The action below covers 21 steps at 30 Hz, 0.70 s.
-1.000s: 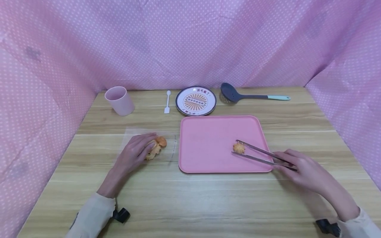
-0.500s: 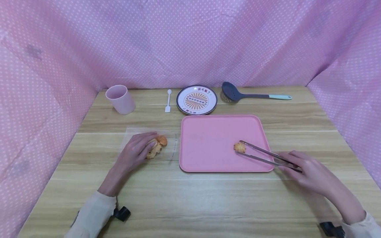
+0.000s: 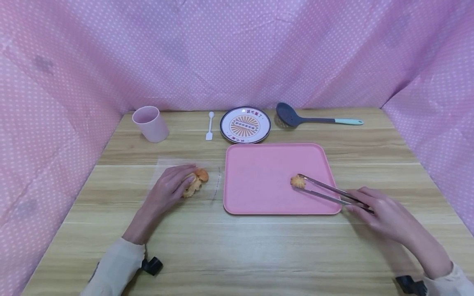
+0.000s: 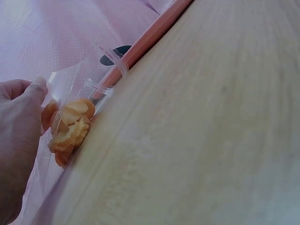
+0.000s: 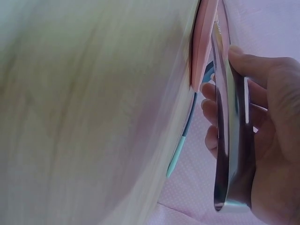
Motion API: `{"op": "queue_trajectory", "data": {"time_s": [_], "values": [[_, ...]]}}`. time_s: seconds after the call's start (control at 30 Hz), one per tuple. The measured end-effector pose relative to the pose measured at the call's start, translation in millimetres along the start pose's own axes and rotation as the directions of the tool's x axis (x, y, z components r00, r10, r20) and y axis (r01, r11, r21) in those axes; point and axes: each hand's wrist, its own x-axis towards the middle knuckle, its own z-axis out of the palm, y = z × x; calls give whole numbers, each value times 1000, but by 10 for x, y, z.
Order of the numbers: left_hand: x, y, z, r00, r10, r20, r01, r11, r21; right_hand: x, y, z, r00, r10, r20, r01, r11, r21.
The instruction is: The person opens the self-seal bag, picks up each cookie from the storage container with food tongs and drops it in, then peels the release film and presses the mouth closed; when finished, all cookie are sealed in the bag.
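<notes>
A clear plastic bag (image 4: 56, 89) with several golden cookies (image 4: 70, 133) in it lies on the table's left half. My left hand (image 3: 168, 187) pinches the bag's edge between thumb and finger, its fingers over the cookies in the head view. On the right, my right hand (image 3: 381, 211) grips metal tongs (image 3: 327, 192), seen close up in the right wrist view with the thumb on one arm. The tongs' tips stand on either side of a small ridged cookie (image 3: 298, 181) over the pink tray (image 3: 259, 176). Whether the cookie touches the tray is hard to tell.
Behind the tray is a patterned plate (image 3: 245, 125). To its left are a small white spoon (image 3: 210, 126) and a pink cup (image 3: 152, 124). A dark skimmer (image 3: 311, 119) with a mint handle end lies at the back right. Pink dotted cloth (image 3: 237, 53) surrounds the table.
The tongs have drawn slightly back to the right, and their tips stand closer together around the cookie. My left hand and the bag keep their place.
</notes>
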Motion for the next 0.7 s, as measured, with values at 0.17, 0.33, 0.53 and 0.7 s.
{"op": "queue_trajectory", "data": {"time_s": [0.17, 0.33, 0.53, 0.7], "values": [[7, -2, 10, 1000, 12, -11, -12, 1000, -1, 46, -38, 19, 1000, -23, -15, 23, 1000, 5], [2, 16, 4, 1000, -7, -1, 7, 1000, 9, 118, -75, 53, 999, -43, -19, 43, 999, 11], [-1, 31, 4, 1000, -24, 8, 24, 1000, 10, 212, -124, 89, 998, -60, -17, 61, 998, 22], [3, 19, 3, 1000, -18, 1, 18, 1000, 3, 291, -178, 105, 998, -65, -16, 66, 997, 39]]}}
